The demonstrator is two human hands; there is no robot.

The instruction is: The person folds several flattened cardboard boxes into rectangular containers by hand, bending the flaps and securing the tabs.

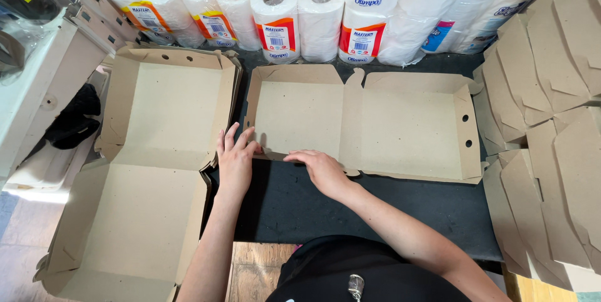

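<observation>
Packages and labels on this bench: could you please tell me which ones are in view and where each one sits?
Toilet-paper packs: back edge, white rolls in clear wrap, orange-red labels.
Blue-and-pink printed packs: back right, white.
Open cardboard box: centre, brown; left hand and right hand press its near edge.
Stacked folded boxes: left, brown.
Flat blanks: right.

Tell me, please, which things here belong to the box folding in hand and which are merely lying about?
In hand: left hand and right hand on open cardboard box; folded boxes; flat blanks.
Lying about: paper rolls, black cloth.
</observation>
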